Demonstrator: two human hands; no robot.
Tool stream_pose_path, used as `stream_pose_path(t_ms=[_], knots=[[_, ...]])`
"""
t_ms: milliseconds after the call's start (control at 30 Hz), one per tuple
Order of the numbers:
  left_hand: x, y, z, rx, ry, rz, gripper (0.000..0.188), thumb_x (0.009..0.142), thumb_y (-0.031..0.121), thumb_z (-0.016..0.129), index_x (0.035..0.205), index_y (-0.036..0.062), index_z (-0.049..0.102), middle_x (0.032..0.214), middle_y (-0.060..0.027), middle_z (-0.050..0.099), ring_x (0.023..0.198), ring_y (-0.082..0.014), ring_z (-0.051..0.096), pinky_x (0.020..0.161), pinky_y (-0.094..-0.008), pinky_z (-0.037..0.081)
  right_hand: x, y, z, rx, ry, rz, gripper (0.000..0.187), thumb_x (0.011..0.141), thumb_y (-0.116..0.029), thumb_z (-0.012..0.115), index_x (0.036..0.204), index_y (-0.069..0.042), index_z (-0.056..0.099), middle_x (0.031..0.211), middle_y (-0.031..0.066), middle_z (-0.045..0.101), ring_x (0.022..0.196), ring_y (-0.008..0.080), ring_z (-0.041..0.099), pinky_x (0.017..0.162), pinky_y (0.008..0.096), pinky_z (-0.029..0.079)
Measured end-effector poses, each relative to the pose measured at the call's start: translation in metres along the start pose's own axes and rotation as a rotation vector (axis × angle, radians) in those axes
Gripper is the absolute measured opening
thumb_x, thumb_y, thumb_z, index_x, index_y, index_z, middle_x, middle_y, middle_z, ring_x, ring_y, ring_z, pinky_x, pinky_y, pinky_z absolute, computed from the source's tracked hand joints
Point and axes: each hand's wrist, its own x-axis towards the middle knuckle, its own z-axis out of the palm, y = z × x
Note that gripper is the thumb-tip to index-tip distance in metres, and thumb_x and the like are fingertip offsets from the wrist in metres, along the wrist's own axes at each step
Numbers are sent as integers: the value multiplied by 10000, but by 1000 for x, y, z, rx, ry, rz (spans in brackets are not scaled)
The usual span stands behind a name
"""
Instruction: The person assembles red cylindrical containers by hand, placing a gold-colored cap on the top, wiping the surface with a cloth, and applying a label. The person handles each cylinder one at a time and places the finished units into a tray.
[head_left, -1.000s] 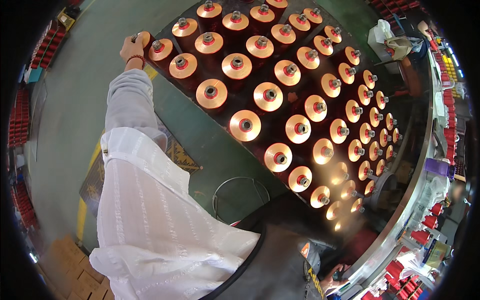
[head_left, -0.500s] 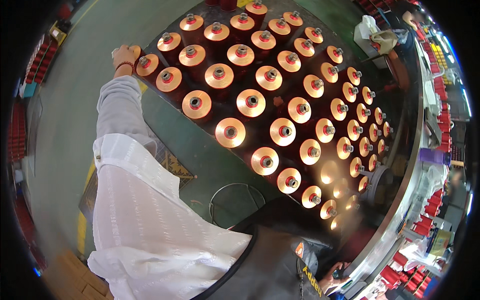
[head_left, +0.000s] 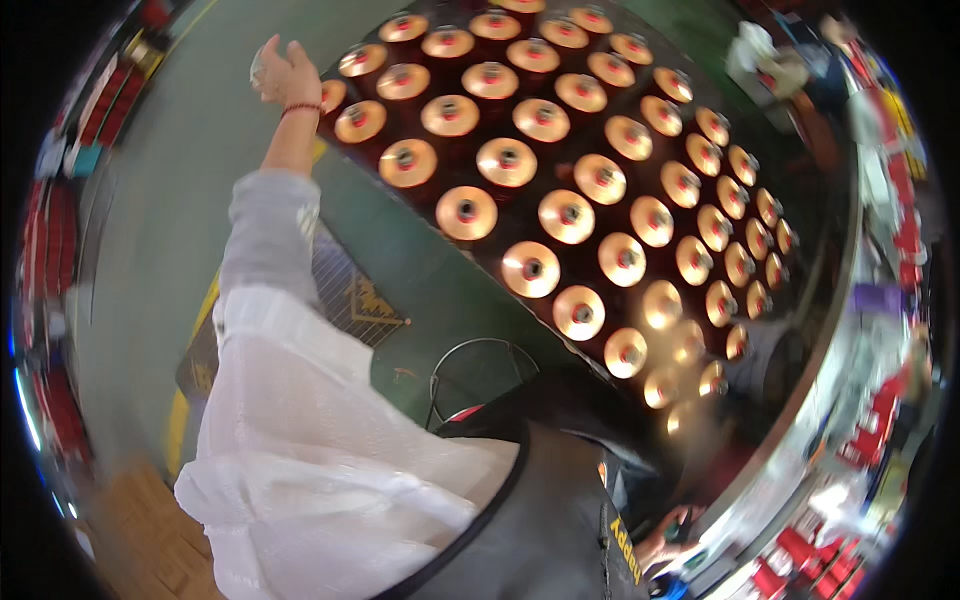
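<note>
My left hand [head_left: 288, 78] is raised beyond the far left corner of a dark table [head_left: 460, 262], its fingers apart. A pale patch shows at its fingertips; whether it is a finger covering or a small thing is unclear. Beside this hand begin rows of dark red cylinders with copper-coloured round tops [head_left: 466, 212] and metal stubs at their centres. They stand upright on the table. Low on the right, my right hand [head_left: 660, 545] is partly hidden by the black apron [head_left: 560, 510]. Its fingers bend around something small and dark that I cannot make out.
A round metal hoop [head_left: 484, 345] stands by the near table edge. A long metal-edged bench [head_left: 800, 400] with red parts runs along the right. A white container [head_left: 745, 65] stands at the far right. Red stacks [head_left: 50, 240] line the left, and a patterned mat [head_left: 350, 290] lies on the floor.
My left hand has lifted off the cylinder at the table's far left corner, and its fingers have spread. The view has shifted, so the table appears higher. My right hand stays low on the right.
</note>
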Motion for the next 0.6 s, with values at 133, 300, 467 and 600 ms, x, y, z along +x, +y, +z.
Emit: stream_pose_path(t_ms=[133, 300, 467, 600], knots=[[-119, 175, -63, -858, -401, 244, 393, 1020, 190, 567, 1353, -12, 519, 1295, -125, 579, 1189, -212, 545, 1040, -339, 417, -34, 30, 29, 118, -89, 153, 353, 912, -181, 619, 1212, -22, 521, 1008, 72, 547, 898, 168, 492, 600, 318, 377], [-272, 348, -157, -1459, -755, 446, 329, 1046, 122, 503, 1324, -52, 523, 1384, -168, 540, 1266, -240, 523, 1096, -380, 400, -125, 55, 117, -452, -106, 111, 515, 951, -229, 657, 1387, 8, 518, 1271, 164, 656, 1079, 197, 607, 709, 335, 511], [-441, 451, -323, -1714, -1537, 446, 298, 1009, 19, 530, 1302, -5, 581, 1187, -33, 612, 852, -47, 493, 754, -187, 421, -209, -95, 132, -1059, -103, -572, 285, 953, -172, 637, 1179, -3, 679, 1200, 104, 670, 958, 135, 594, 786, 252, 471], [-532, 498, -405, -1681, -1838, 1078, 181, 951, 92, 615, 1100, 27, 694, 1153, -138, 658, 1105, -305, 598, 984, -386, 452, -202, -243, 107, -1368, 406, -761, 282, 966, -210, 643, 1141, 5, 692, 1083, 60, 681, 892, 114, 586, 819, 269, 465]])
